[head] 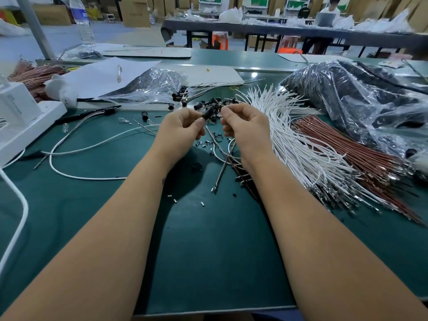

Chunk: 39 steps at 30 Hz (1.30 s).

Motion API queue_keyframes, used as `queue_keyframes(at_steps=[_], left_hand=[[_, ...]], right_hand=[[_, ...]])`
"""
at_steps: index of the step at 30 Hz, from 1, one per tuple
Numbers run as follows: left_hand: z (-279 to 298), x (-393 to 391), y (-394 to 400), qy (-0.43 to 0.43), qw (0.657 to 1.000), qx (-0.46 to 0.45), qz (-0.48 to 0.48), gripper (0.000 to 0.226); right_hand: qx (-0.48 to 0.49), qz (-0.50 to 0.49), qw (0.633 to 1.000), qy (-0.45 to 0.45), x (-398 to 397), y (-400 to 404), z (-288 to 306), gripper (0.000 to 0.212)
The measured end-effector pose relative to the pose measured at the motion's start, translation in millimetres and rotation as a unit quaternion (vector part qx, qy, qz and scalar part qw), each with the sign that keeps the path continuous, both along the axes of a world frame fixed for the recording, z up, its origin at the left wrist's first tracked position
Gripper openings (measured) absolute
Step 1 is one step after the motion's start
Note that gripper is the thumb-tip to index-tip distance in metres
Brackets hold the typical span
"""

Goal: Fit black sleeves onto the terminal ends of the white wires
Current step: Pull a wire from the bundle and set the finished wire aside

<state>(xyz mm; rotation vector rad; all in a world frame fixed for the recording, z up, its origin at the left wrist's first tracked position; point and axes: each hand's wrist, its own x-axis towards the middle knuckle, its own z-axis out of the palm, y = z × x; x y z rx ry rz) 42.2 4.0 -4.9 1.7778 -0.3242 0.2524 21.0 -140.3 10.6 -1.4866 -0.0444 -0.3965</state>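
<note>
Black sleeve sits betw. the two hands, held above the worktop, just in front of the loose sleeve pile. Left hand pinches it, thumb and fingertips curled round its lower end. Right hand is curled too, fingertips meeting at the sleeve's upper end; its grip is narrow, pinched on a white wire that drops from under the palm and loops on the green mat. Whether the terminal is already inside the sleeve: can't tell, fingers hide it.

Right of the hands, a fanned bundle of white wires, metal terminals toward the near edge; beside it, touching, a bundle of brown-red wires. Behind those, a clear plastic bag of dark parts. Behind the pile, a few wires w/ sleeves already fitted, lying by a second clear bag. Small black and white bits scattered on the mat near the wrists. Far left: white box, long white cable curving across the mat. Water bottle upright at the back left.
</note>
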Motion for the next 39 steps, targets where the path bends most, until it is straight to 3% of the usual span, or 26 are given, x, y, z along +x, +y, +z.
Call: queue_keyframes(at_steps=[5, 10, 22, 39], left_hand=[[1.1, -1.8, -0.3, -0.018, 0.997, 0.068, 0.023, 0.010], [2.0, -3.0, -1.0, -0.019, 0.996, 0.085, 0.029, 0.009], [0.6, -1.3, -0.7, -0.040, 0.995, 0.076, 0.056, 0.005], [-0.6, 0.4, 1.5, -0.055, 0.996, 0.042, 0.050, 0.009]], right_hand=[[0.062, 0.023, 0.996, 0.055, 1.2, -2.6, 1.9, 0.017], [0.052, 0.013, 0.996, 0.070, 2.8, -1.7, 2.2, 0.014], [-0.030, 0.013, 0.997, 0.063, 1.0, 0.5, 1.7, 0.018], [-0.001, 0.041, 0.995, 0.093, 5.0, -2.7, -1.4, 0.013]])
